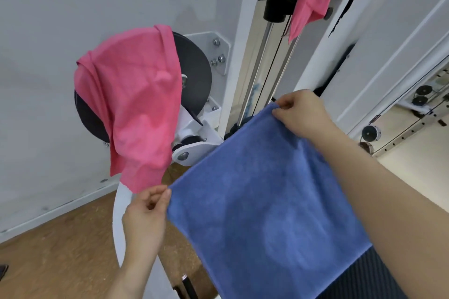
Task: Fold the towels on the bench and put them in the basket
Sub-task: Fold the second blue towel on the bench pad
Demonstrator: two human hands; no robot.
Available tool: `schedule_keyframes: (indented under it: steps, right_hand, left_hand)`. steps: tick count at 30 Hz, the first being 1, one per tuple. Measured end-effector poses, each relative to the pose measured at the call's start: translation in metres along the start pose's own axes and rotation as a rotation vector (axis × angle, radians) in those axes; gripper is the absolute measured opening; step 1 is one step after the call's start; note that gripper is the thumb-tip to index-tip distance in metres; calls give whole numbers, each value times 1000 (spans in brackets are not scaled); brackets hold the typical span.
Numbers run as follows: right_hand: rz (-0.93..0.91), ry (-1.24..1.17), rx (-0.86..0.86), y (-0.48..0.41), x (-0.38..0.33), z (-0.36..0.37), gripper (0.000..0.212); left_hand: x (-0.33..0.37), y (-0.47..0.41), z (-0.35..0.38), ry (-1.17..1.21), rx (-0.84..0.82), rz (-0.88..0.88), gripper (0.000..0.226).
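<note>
Bright, even indoor light fills the view and casts no hard shadows; only a faint, soft shade lies on the blue towel (262, 201) just below the right hand (301, 114). The chrome guide rods (262, 60) carry a pale sheen without harsh glare. The wide lens bends straight lines: the skirting (60, 206) and the door frame (401, 43) lean and curve toward the edges. Everything is slightly soft, and the towel's pile looks smeared.

Gym corner, white cable machine (239, 31)
Pale grey wall (73, 7) meets brown cork-like floor (60, 250) at a white skirting board (60, 206); black pulley wheel (194, 73) and chrome guide rods (262, 68) stand beside it, a mirror (418, 133) at right.
</note>
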State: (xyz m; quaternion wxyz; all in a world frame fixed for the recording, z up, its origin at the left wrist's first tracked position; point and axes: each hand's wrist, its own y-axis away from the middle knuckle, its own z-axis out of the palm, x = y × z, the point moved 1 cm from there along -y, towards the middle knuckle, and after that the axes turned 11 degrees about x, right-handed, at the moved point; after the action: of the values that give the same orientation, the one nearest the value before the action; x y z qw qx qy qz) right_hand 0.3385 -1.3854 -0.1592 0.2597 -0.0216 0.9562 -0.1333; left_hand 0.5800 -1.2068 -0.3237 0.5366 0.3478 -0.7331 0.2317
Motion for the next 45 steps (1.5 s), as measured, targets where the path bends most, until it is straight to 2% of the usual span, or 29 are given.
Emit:
schedule_keyframes:
  steps: [4, 9, 17, 20, 24, 28, 33, 38, 42, 45]
  right_hand:
    - [-28, 135, -49, -7, 16, 44, 18]
    - [-18, 80, -24, -13, 28, 52, 14]
    - [14, -91, 83, -4, 25, 40, 33]
    - [39, -244, 96, 9, 29, 22, 33]
    - [53, -346, 28, 44, 32, -21, 40]
    - [91, -411, -28, 94, 27, -84, 36]
    - [220, -616, -51, 160, 27, -158, 22]
    - [284, -916, -85, 232, 23, -217, 34]
    - [334, -1022, -14, 278, 30, -237, 44]
    - [429, -885, 108, 301, 63, -224, 37]
  left_hand:
    - [-26, -16, 16, -142, -102, -48, 6]
    - [-32, -14, 21, 11, -145, -146, 6]
    - [-21, -9, 13, -48, -16, -68, 10]
    - [-11, -3, 1, -83, -36, 12, 16]
    - [10, 7, -24, -177, -126, 233, 24]
    - [43, 17, -58, 31, -137, 217, 22]
    - [101, 29, -97, 336, -199, 186, 20]
    - [173, 37, -120, 472, -258, 288, 32]
    - [214, 44, -101, 382, -318, 422, 19]
    - [222, 52, -55, 261, -436, 496, 10]
